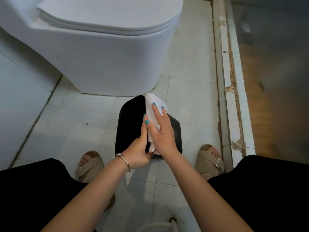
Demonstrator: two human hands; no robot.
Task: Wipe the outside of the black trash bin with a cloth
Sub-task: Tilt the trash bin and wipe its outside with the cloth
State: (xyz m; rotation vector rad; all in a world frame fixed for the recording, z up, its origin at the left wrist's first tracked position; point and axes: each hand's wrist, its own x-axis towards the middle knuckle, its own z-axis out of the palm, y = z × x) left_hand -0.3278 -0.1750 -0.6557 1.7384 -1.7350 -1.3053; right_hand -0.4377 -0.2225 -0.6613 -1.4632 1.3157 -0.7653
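Note:
The black trash bin (128, 124) stands on the tiled floor between my feet, just in front of the toilet. A white cloth (153, 104) lies across its top and right side. My right hand (161, 131) presses flat on the cloth with straight fingers. My left hand (139, 148) grips the bin's near rim, thumb below, its fingers up alongside the cloth. The bin's near right part is hidden under my hands.
A white toilet (103, 47) fills the upper left, close behind the bin. A raised, worn stone threshold (229, 91) runs along the right, with a wooden floor beyond it. My sandalled feet (210, 161) flank the bin. A floor drain (173, 220) sits near the bottom edge.

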